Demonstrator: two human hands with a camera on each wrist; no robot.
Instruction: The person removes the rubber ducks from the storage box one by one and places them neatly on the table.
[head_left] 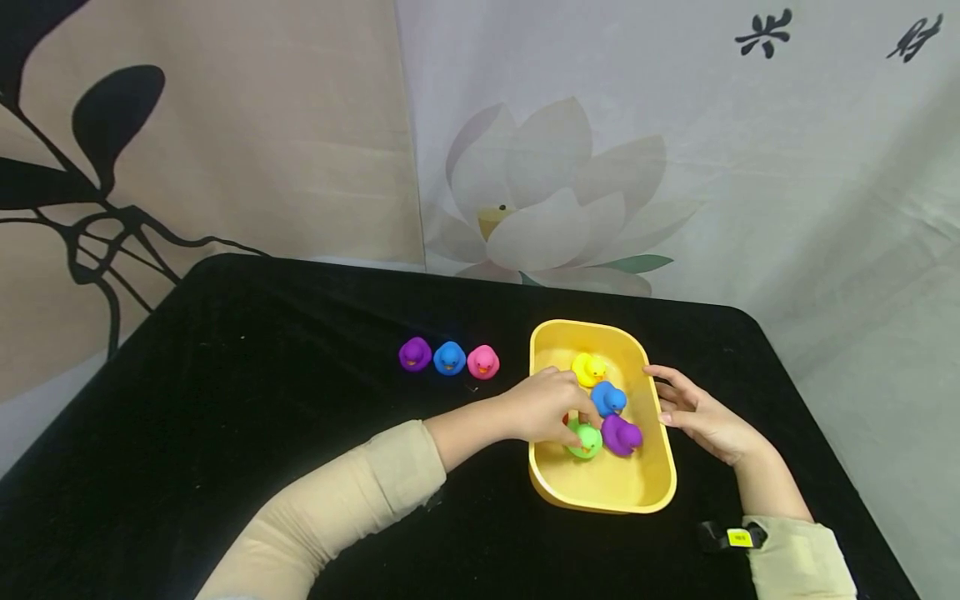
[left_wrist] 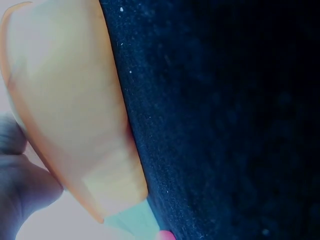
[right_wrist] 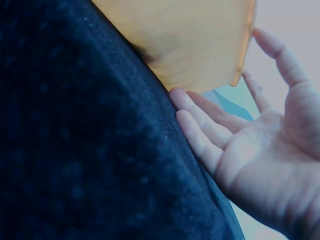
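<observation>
A yellow plastic tub (head_left: pixel 600 492) stands on the black-covered table. Inside it are rubber ducks: a yellow duck (head_left: pixel 588 369), a blue duck (head_left: pixel 609 399), a purple duck (head_left: pixel 622 435) and a green duck (head_left: pixel 587 443). My left hand (head_left: pixel 551 407) reaches over the tub's left rim, thumb and fingers curled around the green duck. A bit of red shows under that hand, mostly hidden. My right hand (head_left: pixel 701 417) is at the tub's right side with fingers extended, fingertips at the rim. In the right wrist view, its lower fingers lie near the tub's base.
Left of the tub, a purple duck (head_left: pixel 415 355), a blue duck (head_left: pixel 450 358) and a pink duck (head_left: pixel 483 362) sit in a row on the black cloth (head_left: pixel 300 358). A patterned curtain (head_left: pixel 555 167) hangs behind the table.
</observation>
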